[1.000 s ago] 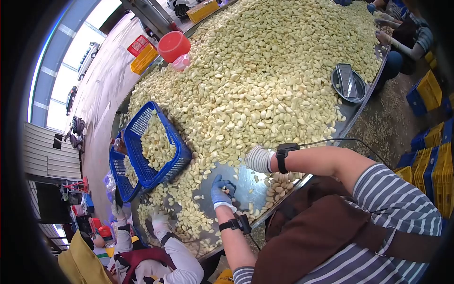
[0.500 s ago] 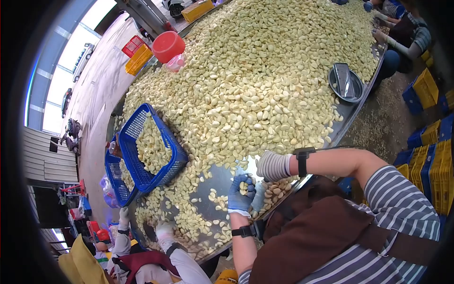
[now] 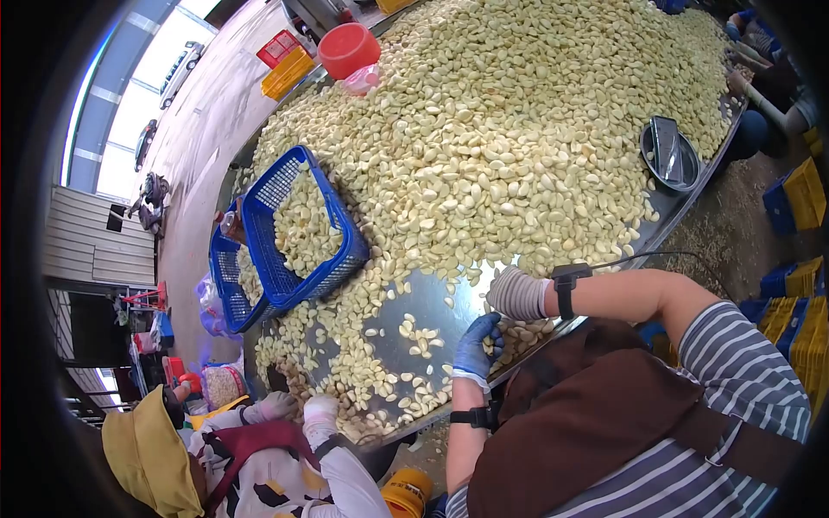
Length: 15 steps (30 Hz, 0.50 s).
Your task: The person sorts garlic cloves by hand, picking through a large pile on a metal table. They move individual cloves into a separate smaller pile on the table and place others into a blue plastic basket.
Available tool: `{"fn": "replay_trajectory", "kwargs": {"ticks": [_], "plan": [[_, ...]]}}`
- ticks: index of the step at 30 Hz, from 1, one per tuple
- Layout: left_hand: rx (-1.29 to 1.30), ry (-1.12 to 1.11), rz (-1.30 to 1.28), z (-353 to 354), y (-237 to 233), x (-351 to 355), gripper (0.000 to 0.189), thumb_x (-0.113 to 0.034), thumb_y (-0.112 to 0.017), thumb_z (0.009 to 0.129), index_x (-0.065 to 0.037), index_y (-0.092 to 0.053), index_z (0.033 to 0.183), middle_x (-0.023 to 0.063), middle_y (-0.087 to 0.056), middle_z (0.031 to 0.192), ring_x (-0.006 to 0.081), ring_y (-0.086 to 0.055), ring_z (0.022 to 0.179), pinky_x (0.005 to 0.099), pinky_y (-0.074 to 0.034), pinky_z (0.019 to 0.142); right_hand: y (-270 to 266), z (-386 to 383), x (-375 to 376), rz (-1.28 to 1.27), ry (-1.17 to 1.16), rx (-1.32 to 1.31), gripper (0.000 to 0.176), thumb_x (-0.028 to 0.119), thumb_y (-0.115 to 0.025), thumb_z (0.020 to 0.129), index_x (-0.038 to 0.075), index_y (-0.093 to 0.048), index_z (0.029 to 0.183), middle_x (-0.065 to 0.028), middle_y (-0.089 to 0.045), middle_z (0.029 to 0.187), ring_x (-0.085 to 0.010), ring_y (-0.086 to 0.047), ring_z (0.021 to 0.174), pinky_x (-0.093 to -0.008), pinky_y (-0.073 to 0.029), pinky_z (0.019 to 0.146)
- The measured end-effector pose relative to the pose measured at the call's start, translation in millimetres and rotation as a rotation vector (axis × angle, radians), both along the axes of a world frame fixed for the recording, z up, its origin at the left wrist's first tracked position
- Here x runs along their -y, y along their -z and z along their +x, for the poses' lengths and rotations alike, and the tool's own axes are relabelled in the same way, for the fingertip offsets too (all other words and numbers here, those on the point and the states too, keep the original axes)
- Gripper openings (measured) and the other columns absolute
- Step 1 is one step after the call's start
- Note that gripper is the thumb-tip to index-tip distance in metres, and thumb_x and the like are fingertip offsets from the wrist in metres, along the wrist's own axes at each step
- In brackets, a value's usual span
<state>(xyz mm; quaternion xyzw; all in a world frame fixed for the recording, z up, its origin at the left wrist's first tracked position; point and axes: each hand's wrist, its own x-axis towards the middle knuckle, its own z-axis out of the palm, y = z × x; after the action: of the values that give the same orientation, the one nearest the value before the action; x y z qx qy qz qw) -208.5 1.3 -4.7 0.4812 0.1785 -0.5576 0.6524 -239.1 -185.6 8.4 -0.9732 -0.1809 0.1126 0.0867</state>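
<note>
My left hand (image 3: 476, 347), in a blue glove, is closed near the table's edge. Its fingers curl around pale garlic cloves, mostly hidden by the glove. Just above and to the right is my right hand (image 3: 516, 293), in a striped knit glove, its back toward me and its fingers hidden. The two hands are close together. Beneath and beside them lie some browner cloves (image 3: 528, 331) along the table edge. A small group of peeled garlic cloves (image 3: 420, 337) lies on the metal tabletop (image 3: 393, 312) left of my left hand.
A large heap of garlic cloves (image 3: 518, 129) covers the table. Blue baskets (image 3: 321, 281) with cloves stand at left, a metal bowl (image 3: 688, 174) at right. A red tub (image 3: 349, 52) is at the back. A co-worker in a yellow hat (image 3: 151, 449) works at lower left.
The view has shifted, moving the scene right. My left hand has turned, and the cloves that showed in its palm are now mostly covered. The co-worker's hands have come closer together.
</note>
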Motion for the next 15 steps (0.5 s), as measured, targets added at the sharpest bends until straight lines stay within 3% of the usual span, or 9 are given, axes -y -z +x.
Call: {"fn": "replay_trajectory", "kwargs": {"ticks": [3,4,6,9,10,11,13,14,15], "plan": [[0.002,-0.082,-0.006,-1,-1,-3,0.020,-0.019,-0.060,0.089,-0.008,-0.063,0.105,0.0005,-0.055,0.074,0.0136,-0.053,0.062,0.0194,-0.040,0.046,-5,18,19,0.146,0.244,-0.178,0.015,0.016,-0.058,0.078,0.003,-0.064,0.085,-0.0169,-0.061,0.065,-0.0335,-0.063,0.065,-0.0444,-0.048,0.056],[-0.005,-0.074,-0.008,-2,2,-5,0.020,-0.019,-0.060,0.089,-0.008,-0.063,0.105,0.0005,-0.055,0.074,0.0136,-0.053,0.062,0.0194,-0.040,0.046,-7,21,27,0.288,0.286,-0.189,0.015,0.012,-0.057,0.074,0.000,-0.066,0.077,-0.0187,-0.064,0.069,-0.0352,-0.064,0.063,-0.0430,-0.049,0.055],[-0.112,-0.156,-0.050,3,10,-5,0.022,-0.021,-0.058,0.090,-0.008,-0.063,0.108,0.0013,-0.056,0.077,0.0142,-0.054,0.062,0.0192,-0.040,0.046,-14,23,41,0.398,0.395,-0.261,0.019,0.015,-0.057,0.076,0.000,-0.064,0.085,-0.0191,-0.064,0.072,-0.0360,-0.064,0.068,-0.0426,-0.050,0.060],[-0.123,-0.103,-0.100,2,-11,7,0.033,-0.032,-0.056,0.092,-0.008,-0.059,0.115,0.0029,-0.058,0.083,0.0151,-0.055,0.069,0.0203,-0.042,0.049,-46,15,37,0.400,0.313,-0.216,0.024,0.019,-0.059,0.077,0.002,-0.065,0.093,-0.0183,-0.066,0.077,-0.0350,-0.065,0.075,-0.0434,-0.050,0.063],[-0.120,-0.105,-0.114,1,-19,11,0.038,-0.037,-0.055,0.093,-0.009,-0.057,0.119,0.0033,-0.058,0.086,0.0152,-0.056,0.073,0.0208,-0.043,0.050,-44,8,32,0.621,0.231,-0.179,0.027,0.021,-0.060,0.078,0.006,-0.066,0.099,-0.0165,-0.067,0.083,-0.0340,-0.065,0.078,-0.0440,-0.051,0.065],[-0.143,-0.087,-0.175,3,-16,10,0.039,-0.042,-0.054,0.093,-0.009,-0.056,0.115,0.0040,-0.059,0.092,0.0150,-0.056,0.077,0.0215,-0.043,0.050,-57,5,30,0.583,0.230,-0.237,0.030,0.026,-0.062,0.079,0.006,-0.065,0.102,-0.0149,-0.067,0.088,-0.0325,-0.064,0.083,-0.0436,-0.051,0.069],[-0.088,-0.146,-0.184,-1,-15,8,0.038,-0.044,-0.053,0.093,-0.010,-0.056,0.110,0.0037,-0.058,0.091,0.0145,-0.056,0.075,0.0196,-0.041,0.047,-66,-1,27,0.547,0.244,-0.289,0.034,0.030,-0.064,0.080,0.007,-0.065,0.105,-0.0134,-0.066,0.093,-0.0310,-0.064,0.088,-0.0433,-0.051,0.072],[-0.028,-0.214,-0.201,-2,-15,9,0.037,-0.046,-0.053,0.093,-0.011,-0.056,0.106,0.0033,-0.057,0.089,0.0140,-0.056,0.072,0.0176,-0.039,0.044,-59,-3,29,0.276,0.056,-0.275,0.031,0.029,-0.065,0.078,0.007,-0.067,0.100,-0.0132,-0.066,0.090,-0.0312,-0.064,0.086,-0.0439,-0.051,0.071],[-0.151,-0.245,-0.286,1,-12,5,0.029,-0.035,-0.055,0.092,-0.009,-0.056,0.102,0.0034,-0.055,0.085,0.0143,-0.054,0.068,0.0176,-0.039,0.043,-48,-7,32,0.001,-0.122,-0.262,0.029,0.028,-0.065,0.076,0.008,-0.069,0.096,-0.0131,-0.065,0.087,-0.0313,-0.065,0.085,-0.0445,-0.051,0.070]]}}
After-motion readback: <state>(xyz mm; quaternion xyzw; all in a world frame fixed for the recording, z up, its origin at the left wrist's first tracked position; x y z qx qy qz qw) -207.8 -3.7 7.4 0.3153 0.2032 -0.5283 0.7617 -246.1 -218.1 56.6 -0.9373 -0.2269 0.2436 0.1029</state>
